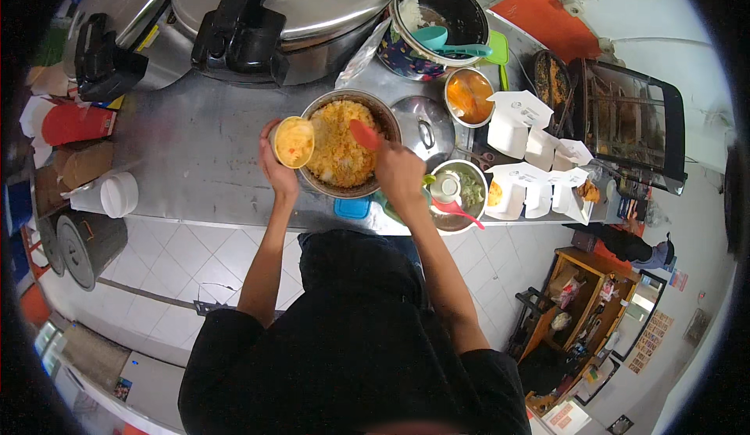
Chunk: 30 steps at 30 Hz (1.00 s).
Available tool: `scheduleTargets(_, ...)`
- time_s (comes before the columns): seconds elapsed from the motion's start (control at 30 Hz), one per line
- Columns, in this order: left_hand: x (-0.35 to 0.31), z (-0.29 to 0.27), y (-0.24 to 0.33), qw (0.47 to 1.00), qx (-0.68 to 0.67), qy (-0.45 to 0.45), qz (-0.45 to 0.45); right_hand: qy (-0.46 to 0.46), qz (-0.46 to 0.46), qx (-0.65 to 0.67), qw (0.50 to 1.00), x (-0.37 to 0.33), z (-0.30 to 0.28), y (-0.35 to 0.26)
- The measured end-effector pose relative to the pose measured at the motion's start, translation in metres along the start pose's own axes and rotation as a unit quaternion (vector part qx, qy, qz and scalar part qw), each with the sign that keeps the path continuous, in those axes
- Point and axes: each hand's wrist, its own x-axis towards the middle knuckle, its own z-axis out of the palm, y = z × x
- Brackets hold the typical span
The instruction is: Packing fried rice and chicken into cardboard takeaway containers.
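Note:
My left hand is wrapped round a small yellow cup filled with orange-yellow rice, held at the left rim of a metal pot. Yellow fried rice fills much of that pot. From the right, my right hand grips a red spatula, its blade over the rice; the handle is hidden in the fist. Just beyond that hand lies a metal lid. A steel bowl with greens, a ladle and a pink spoon sits beside my right wrist.
Large pressure cookers stand at the back left. A patterned pot with white rice and a teal ladle is behind. To the right are an orange soup bowl, open white boxes and a glass-fronted oven. Another person stands far right.

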Motion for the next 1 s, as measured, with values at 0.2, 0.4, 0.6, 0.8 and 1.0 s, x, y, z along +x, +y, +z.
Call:
scheduleTargets(0.2, 0.001, 0.005, -0.030, 0.985, -0.086, 0.113, 0.097, -0.139, -0.164, 0.028, 0.976, -0.015, 0.075, -0.007)
scheduleTargets(0.4, -0.002, 0.004, -0.023, 0.976, -0.147, 0.120, 0.105, -0.204, -0.106, 0.155, 0.961, -0.003, 0.035, 0.003)
scheduleTargets(0.6, 0.010, -0.001, 0.022, 0.990, -0.134, 0.041, -0.029, -0.242, 0.094, 0.317, 0.912, -0.003, -0.038, 0.019)
scheduleTargets(0.8, 0.015, 0.030, 0.024, 0.943, -0.049, -0.068, -0.321, -0.024, 0.018, 0.207, 0.978, -0.009, -0.072, -0.016)
scheduleTargets(1.0, 0.011, 0.080, 0.016, 0.906, -0.100, -0.049, -0.409, 0.077, -0.127, -0.124, 0.981, -0.041, -0.013, -0.052)
